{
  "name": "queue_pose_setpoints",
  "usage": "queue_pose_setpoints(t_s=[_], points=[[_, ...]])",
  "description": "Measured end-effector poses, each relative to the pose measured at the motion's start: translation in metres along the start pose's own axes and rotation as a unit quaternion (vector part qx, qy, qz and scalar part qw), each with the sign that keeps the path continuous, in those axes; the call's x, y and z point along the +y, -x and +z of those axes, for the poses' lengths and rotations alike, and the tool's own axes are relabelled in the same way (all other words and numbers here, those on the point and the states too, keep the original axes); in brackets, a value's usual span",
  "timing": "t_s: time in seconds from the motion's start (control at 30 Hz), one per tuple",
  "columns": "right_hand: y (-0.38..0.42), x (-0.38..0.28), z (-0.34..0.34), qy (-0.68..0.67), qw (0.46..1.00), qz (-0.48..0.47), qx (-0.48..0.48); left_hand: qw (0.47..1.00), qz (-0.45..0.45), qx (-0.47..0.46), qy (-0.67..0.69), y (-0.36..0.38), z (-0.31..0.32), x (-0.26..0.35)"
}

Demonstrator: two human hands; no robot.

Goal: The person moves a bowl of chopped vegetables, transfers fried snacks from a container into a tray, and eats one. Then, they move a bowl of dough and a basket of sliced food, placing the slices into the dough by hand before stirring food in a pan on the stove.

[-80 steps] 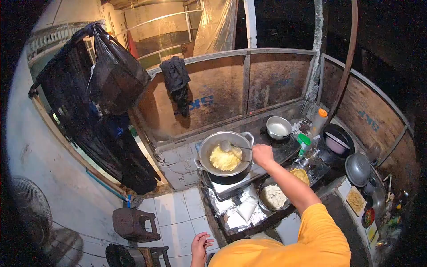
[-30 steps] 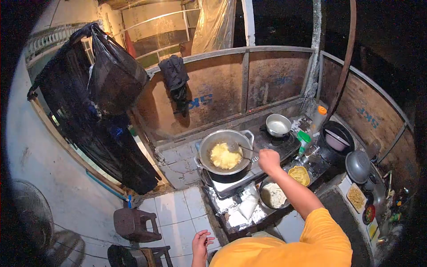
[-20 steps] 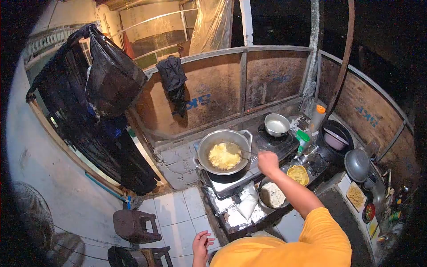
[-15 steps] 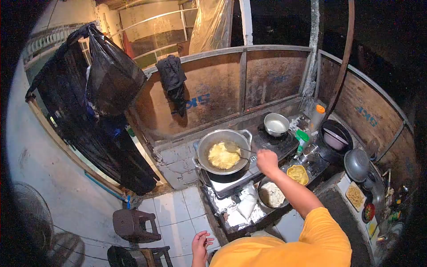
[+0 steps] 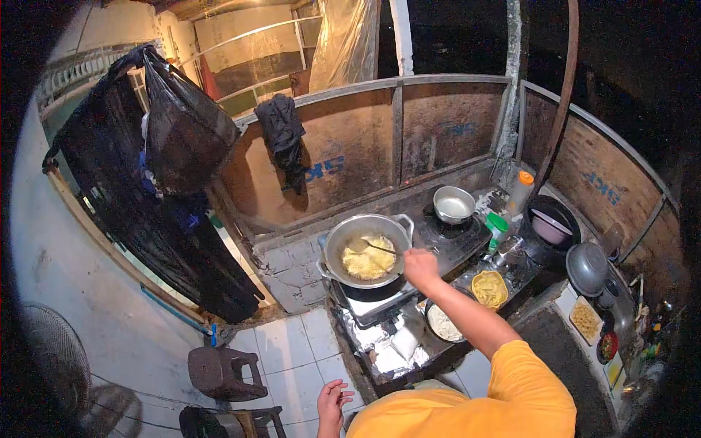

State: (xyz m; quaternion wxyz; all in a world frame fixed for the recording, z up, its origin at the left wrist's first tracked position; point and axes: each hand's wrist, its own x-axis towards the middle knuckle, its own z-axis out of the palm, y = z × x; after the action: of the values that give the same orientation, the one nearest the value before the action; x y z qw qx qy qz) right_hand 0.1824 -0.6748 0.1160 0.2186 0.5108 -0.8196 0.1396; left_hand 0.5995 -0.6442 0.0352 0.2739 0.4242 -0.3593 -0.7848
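Observation:
My right hand (image 5: 421, 269) is closed around the handle of a long metal spatula (image 5: 381, 248), held over the right side of a wide two-handled wok (image 5: 332, 247). The spatula's far end reaches into the pale yellow frying food (image 5: 369, 263), where its blade is hard to make out. Oil surrounds the food, and the wok stands on the left burner of a gas stove (image 5: 369, 306). Low at the front, my left hand (image 5: 332, 401) hangs away from the stove, fingers loosely apart and holding nothing. Below my right forearm sit a pan of white batter (image 5: 444, 323) and a yellow bowl of pale slices (image 5: 489, 289).
A small pot (image 5: 453, 204) stands on the other burner. Behind it are a green-lidded container (image 5: 496, 225) and an orange-capped bottle (image 5: 521, 188). A tray of small food pieces (image 5: 585, 321) lies right. Plastic stools (image 5: 223, 372) stand at lower left; foil (image 5: 387, 354) covers the counter's front.
My right hand has moved a little left, carrying the spatula's far end leftward across the food in the wok. My left hand stays nearly in place.

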Motion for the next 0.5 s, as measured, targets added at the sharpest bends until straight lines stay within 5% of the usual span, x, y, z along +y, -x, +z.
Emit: queue_pose_setpoints(t_s=[0.5], points=[[-0.009, -0.008, 0.007, -0.037, 0.998, 0.040, -0.030, 1.000, 0.010, 0.004, 0.007, 0.006, -0.003, -0.003]])
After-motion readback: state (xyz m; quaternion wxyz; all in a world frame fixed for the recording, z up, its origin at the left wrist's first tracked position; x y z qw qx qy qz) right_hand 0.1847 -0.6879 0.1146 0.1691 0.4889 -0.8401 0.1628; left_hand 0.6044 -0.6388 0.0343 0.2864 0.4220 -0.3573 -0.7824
